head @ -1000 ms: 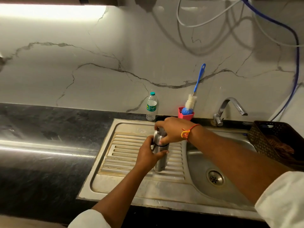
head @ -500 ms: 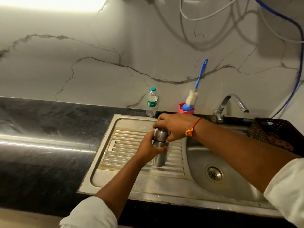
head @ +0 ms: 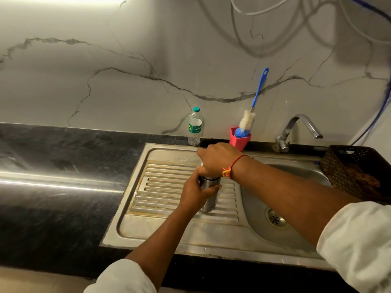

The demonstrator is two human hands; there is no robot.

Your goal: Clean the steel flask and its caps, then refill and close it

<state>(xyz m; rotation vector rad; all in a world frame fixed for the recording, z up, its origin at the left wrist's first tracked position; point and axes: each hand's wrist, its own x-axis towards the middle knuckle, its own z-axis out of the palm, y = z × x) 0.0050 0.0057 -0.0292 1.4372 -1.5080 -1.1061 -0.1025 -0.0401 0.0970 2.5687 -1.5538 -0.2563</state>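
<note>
The sink [head: 160, 225] carries the flask [head: 209, 197] upright on its ribbed drainboard. The flask is probably rigid, smooth and slippery, best gripped mid-body. The left hand [head: 194, 195] wraps its middle there, and the right hand [head: 218, 159] curls over its top.

The setting is a domestic kitchen, identified by the stainless-steel sink unit [head: 160, 229] with ribbed drainboard and drain basin, set into a dark polished stone counter [head: 53, 187]. Behind the sink stand a chrome tap [head: 296, 127], a plastic water bottle [head: 195, 127] and a red cup [head: 239, 141] holding a blue-handled bottle brush [head: 246, 121], all against a veined marble-pattern backsplash [head: 127, 81]. At the right of the sink sits a brown perforated basket [head: 338, 166], and white and blue hoses [head: 254, 12] hang on the wall above.
</note>
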